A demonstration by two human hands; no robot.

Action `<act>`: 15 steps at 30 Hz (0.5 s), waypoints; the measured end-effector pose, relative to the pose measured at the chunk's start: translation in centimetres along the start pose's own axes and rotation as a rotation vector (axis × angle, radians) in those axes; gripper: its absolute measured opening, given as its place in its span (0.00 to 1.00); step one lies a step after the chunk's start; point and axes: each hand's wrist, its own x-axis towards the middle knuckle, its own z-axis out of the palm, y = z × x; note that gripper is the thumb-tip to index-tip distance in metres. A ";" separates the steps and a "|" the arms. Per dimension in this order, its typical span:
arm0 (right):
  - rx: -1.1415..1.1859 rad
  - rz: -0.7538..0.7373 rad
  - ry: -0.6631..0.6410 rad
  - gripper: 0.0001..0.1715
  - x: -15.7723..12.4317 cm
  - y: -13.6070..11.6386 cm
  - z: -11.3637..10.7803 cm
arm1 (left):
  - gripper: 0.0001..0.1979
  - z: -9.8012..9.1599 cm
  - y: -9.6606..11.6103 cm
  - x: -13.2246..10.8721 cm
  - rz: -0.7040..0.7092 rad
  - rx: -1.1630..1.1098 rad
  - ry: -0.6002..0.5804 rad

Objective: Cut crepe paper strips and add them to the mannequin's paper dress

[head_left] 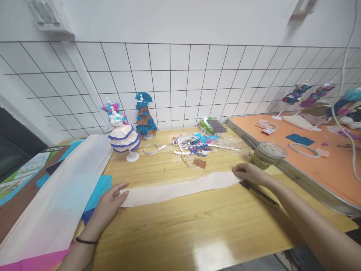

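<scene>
Spanning eight to four o'clock, a pale strip [180,190] is pinched by fingers [121,186]: left hand [111,199] curled, right hand [248,174] palm-down.

Scraps [199,145] on table [169,233] behind paper strip [180,191], jar [266,156] to the right.

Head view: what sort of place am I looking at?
Probably a small craft workroom: a tangle of colourful scraps lies on the wooden table, near a ruffled, layered figure on a stand and a pale strip.
</scene>
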 end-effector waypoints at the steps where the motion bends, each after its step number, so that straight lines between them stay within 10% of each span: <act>1: -0.001 0.000 0.001 0.08 0.1 -0.1 -0.1 | 0.32 0.0 0.0 0.0 0.007 0.004 0.000; 15: 0.152 -0.016 0.067 0.18 0.6 0.4 0.4 | 0.32 -0.1 0.1 0.0 0.025 0.085 0.050</act>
